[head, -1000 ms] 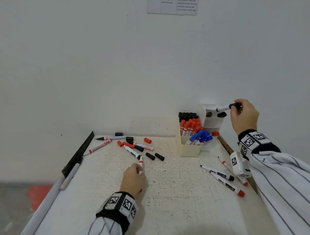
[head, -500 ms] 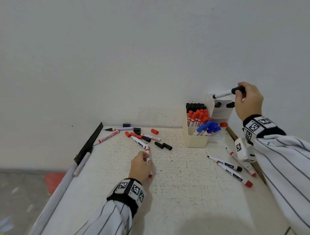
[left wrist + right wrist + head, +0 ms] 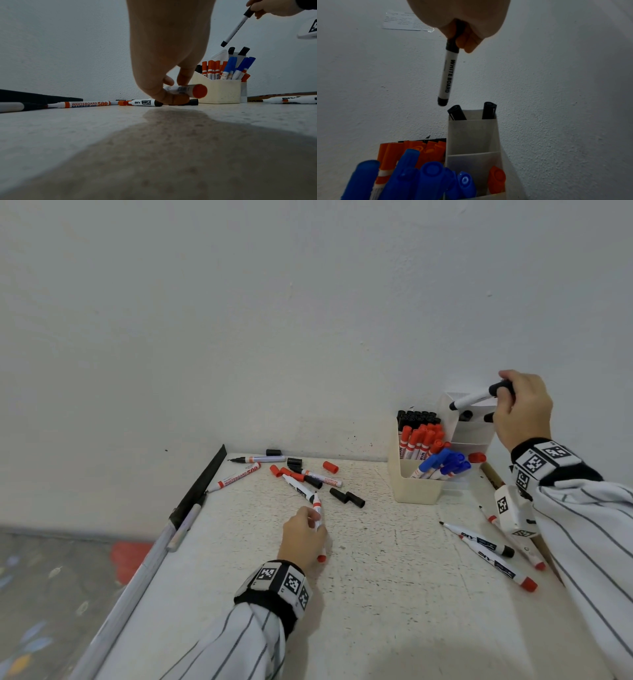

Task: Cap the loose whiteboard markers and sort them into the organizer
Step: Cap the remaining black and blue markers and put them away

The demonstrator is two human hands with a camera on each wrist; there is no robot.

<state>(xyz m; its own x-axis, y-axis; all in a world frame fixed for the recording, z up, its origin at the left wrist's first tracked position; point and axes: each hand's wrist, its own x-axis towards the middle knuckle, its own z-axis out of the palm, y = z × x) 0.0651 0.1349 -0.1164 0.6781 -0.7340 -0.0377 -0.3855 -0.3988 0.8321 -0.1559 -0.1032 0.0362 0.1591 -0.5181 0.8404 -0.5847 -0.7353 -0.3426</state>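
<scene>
our right hand (image 3: 462, 17) pinches a capped black marker (image 3: 447, 73) by its cap, long axis hanging steeply down, its base just above and left of the organizer (image 3: 471, 135) back slot where two black markers stand. its barrel reads "white board". our left hand (image 3: 303, 537) fingers hold a red marker (image 3: 188, 90) low over the counter (image 3: 376, 594); nearby lies one marked "whiteboard marker 500" (image 3: 82, 104).

Perhaps an office: whiteboard markers (image 3: 424, 443), notice (image 3: 406, 21) on wall.
</scene>
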